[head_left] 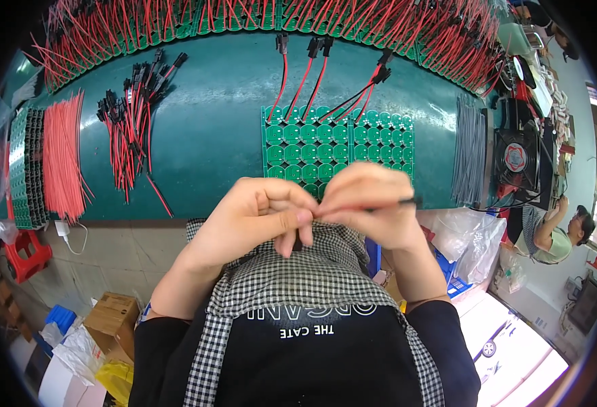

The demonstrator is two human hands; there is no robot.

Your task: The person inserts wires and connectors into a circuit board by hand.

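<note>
My left hand (247,220) and my right hand (373,203) meet fingertip to fingertip in front of my apron, at the table's near edge. Both are closed in a pinch on a thin wire lead, which my fingers mostly hide. A reddish stretch runs along my right fingers, and a dark end (407,201) sticks out past them. Just beyond my hands lies a panel of round green circuit boards (305,152). Several red and black leads with black connectors (313,47) stand off its far edge.
Left on the green table (203,136) are a bundle of connector leads (132,125), red wires (64,156) and stacked boards (27,169). Wired boards (244,17) line the far side. Grey wires (470,149) and a fan (515,157) stand right. A person (556,230) sits further right.
</note>
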